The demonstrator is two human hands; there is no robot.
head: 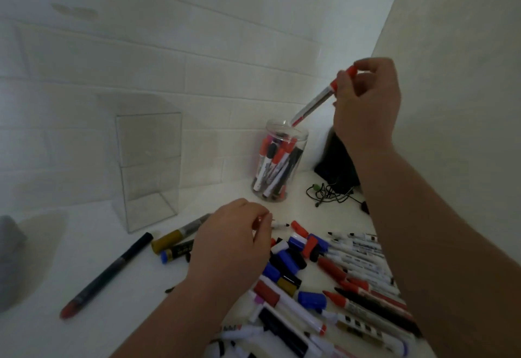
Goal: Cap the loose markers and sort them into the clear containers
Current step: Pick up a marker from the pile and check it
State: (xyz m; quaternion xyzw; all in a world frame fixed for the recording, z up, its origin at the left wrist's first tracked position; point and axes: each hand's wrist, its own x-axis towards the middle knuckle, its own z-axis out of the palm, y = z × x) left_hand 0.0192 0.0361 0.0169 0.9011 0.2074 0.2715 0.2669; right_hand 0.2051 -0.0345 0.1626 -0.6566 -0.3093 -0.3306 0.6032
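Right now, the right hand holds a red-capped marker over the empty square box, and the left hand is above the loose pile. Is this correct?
Not quite. The head view shows the right hand holding the red-capped marker over the round jar, which already has markers in it; the empty square box stands apart to the left. The left hand is above the loose pile.

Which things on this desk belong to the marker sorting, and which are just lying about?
For the job: red-capped white marker in the right hand, round clear jar of markers, square clear box, pile of loose markers and caps.
Lying about: tangled black cable, black object behind it, grey object at left edge.
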